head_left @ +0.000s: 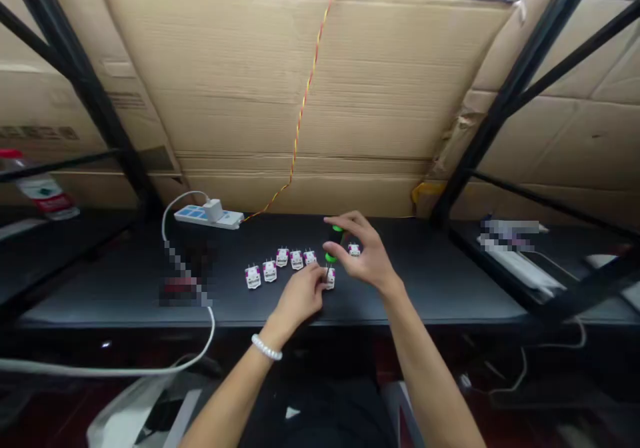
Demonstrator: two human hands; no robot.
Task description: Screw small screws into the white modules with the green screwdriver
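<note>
Two hands over the table (440,281), tool on a small part.
Held: right hand (363,258), fingers curled, grips the green-black screwdriver (332,247) upright; left hand (300,295), wrist low, pinches the white-and-purple part (330,279) beneath it. Row of like parts (283,265) just left.

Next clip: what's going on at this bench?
A person works at a black workbench. The right hand grips a green-and-black screwdriver, held roughly upright with its tip down on a small white-and-magenta part. The left hand steadies that part on the bench. Five similar parts lie in a row to the left, and one more sits behind the right hand. A white power strip lies by the cardboard wall.
</note>
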